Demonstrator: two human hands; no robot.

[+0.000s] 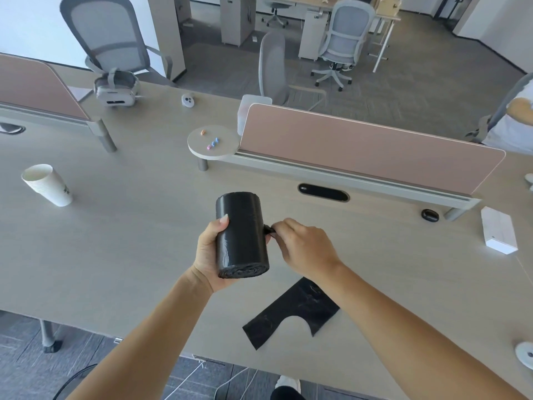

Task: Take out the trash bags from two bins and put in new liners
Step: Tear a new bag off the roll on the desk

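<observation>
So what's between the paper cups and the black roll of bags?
Nothing. The head view shows only bare desk between the paper cups and the roll of bags that the left hand grips.

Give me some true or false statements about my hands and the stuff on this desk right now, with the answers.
1. The left hand grips the roll of black bags. True.
2. The right hand rests flat on the desk. False: it pinches the roll's loose end.
3. A loose black bag lies flat on the desk. True.
4. The cups are right of the roll. False: they are at its left.
5. The headset hangs on a chair. False: it sits on the desk.
</observation>
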